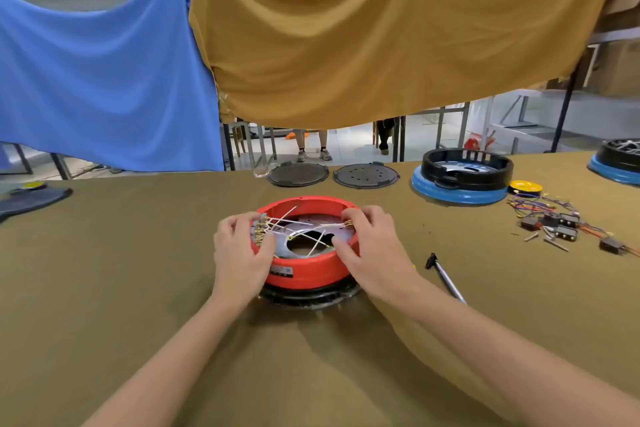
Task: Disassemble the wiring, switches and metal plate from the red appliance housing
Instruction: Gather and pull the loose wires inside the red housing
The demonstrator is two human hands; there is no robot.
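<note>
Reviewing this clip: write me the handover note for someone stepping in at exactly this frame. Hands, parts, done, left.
Left hand: fingers curled over the left rim of the red housing, at the cluster of brass wire terminals.
Right hand: grips the right rim, fingertips pinching a terminal.
White wires cross over the metal plate, which sits inside the housing.
Done: nothing visibly out of this housing yet.
Left: wiring, switches, plate. Screwdriver lies on the table to the right; loose switches and wires lie farther right.

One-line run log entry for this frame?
stage: wiring removal | left hand: grips red housing rim at the terminals | right hand: pinches a white wire end | metal plate: in housing | screwdriver: on table
</note>
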